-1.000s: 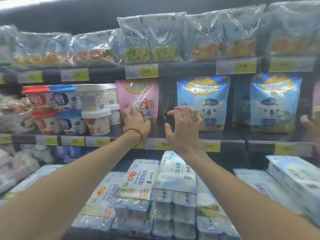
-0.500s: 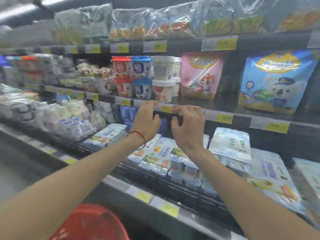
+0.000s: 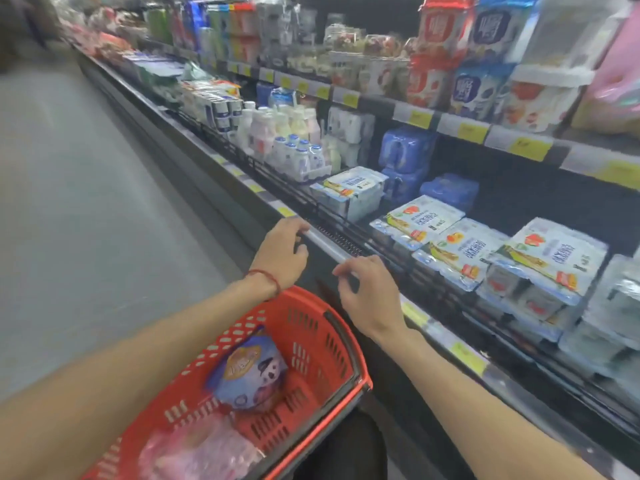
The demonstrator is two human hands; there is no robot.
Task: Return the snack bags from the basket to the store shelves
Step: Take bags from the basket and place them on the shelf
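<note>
We are holding both hands over the chiller's silver rail (image 3: 325,244): left hand (image 3: 282,251) (red string at the wrist) and right hand (image 3: 369,296), fingers loosely curled, gripping nothing. A blue snack bag (image 3: 249,372) and a pink bag (image 3: 201,452) are lying in the red basket (image 3: 311,341) below.

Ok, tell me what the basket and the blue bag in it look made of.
Basket: red moulded plastic, fairly matte, judging by its slotted walls. Blue bag: probably printed plastic film, slightly glossy; its puffed surface catches light.
</note>
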